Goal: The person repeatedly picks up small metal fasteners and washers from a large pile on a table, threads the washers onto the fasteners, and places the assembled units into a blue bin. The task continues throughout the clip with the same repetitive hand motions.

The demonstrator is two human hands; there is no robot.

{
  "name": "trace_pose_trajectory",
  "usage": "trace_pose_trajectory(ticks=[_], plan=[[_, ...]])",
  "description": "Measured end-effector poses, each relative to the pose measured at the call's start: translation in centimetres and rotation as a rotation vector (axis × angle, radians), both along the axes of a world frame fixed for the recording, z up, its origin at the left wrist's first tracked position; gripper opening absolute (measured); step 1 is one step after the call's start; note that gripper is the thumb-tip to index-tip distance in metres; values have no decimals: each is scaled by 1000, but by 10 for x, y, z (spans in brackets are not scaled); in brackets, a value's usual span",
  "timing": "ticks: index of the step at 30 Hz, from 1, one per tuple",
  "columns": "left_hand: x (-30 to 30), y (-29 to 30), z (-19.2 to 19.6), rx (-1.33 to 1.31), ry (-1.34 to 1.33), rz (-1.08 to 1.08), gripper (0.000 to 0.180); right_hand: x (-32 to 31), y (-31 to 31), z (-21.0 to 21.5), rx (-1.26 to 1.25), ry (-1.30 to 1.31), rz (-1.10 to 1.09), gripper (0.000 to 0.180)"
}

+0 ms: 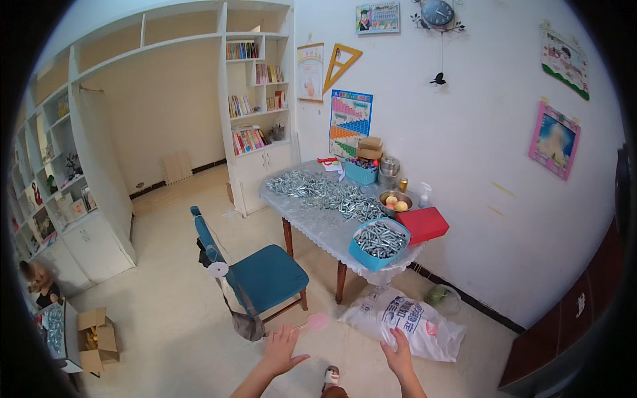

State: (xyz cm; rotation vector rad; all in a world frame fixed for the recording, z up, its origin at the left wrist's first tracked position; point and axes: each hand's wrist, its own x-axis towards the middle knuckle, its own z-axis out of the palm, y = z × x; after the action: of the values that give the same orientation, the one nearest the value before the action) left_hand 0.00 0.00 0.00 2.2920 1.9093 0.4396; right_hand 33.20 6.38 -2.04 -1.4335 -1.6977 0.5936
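My left hand (282,349) is raised with its fingers spread, holding nothing, and appears below the blue chair (270,270). My right hand (398,353) is also empty, its thumb and fingers apart. It overlaps the view of a printed white plastic sack (398,322) lying on the floor; I cannot tell if they touch. Beyond them stands a table with a silvery cloth (308,224), carrying a spread pile of small metal cylinders, perhaps expansion bolts (312,190). At its near corner a light-blue basket (371,260) is full of similar pieces.
A red box (423,225), a bowl of round fruit (396,201) and a spray bottle (425,195) share the table. An open cardboard box (97,339) and another person (41,285) are at the left. Bookshelves (257,99) stand behind.
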Motion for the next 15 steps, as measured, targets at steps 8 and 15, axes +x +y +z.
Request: trace_pose_trajectory(ticks=[8,15], plan=[[-71,185,28,-34,22,133,81,-62,215,-11,72,40,51,47],[-124,300,42,-136,-7,159,77,-125,337,15,40,86,70,48]])
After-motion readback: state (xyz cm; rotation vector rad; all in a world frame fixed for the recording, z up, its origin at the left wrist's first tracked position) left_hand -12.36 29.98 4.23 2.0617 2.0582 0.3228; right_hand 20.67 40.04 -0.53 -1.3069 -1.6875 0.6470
